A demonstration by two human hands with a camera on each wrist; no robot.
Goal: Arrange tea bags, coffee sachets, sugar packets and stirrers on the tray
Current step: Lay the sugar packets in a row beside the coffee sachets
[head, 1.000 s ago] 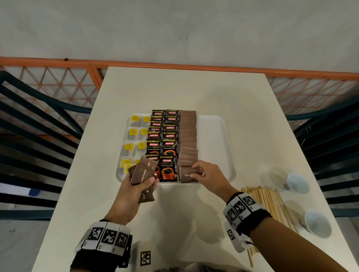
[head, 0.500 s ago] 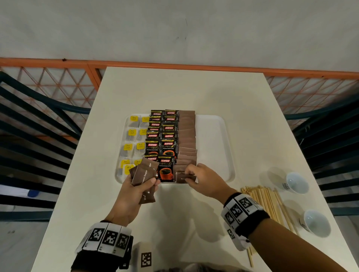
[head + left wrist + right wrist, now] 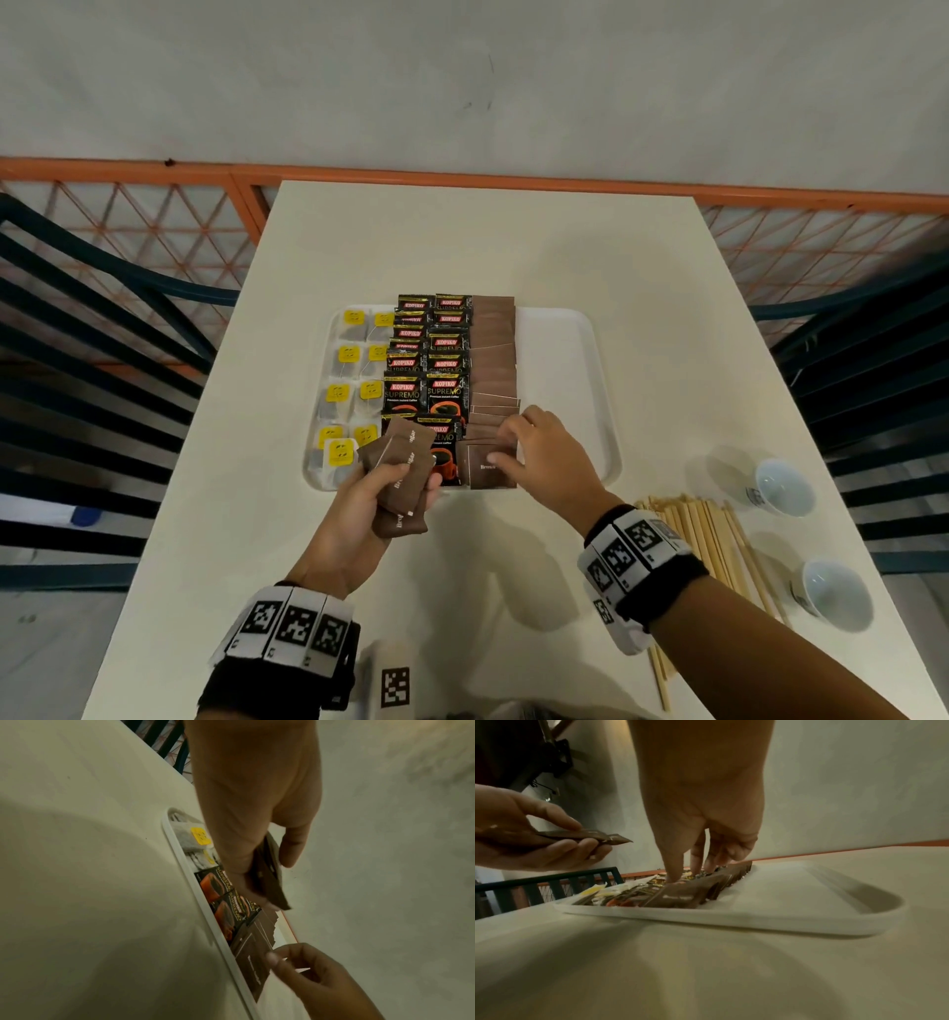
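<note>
A white tray (image 3: 565,385) holds tea bags (image 3: 349,390) with yellow tags on the left, black coffee sachets (image 3: 426,370) in the middle and a row of brown sugar packets (image 3: 493,354) beside them. My left hand (image 3: 411,483) grips a small stack of brown sugar packets (image 3: 403,462) above the tray's near edge. My right hand (image 3: 513,447) rests its fingertips on the nearest laid sugar packet (image 3: 485,470). In the right wrist view its fingers (image 3: 677,870) point down onto that packet (image 3: 680,897). Wooden stirrers (image 3: 714,539) lie on the table at the right.
Two small white cups (image 3: 780,485) (image 3: 832,596) stand at the table's right edge beyond the stirrers. The tray's right third is bare. Dark chair backs flank the table, and an orange railing (image 3: 513,180) runs along its far end.
My right hand has laid the sugar packet it was pinching flat at the near end of the brown row. The left hand has stayed put with its stack.
</note>
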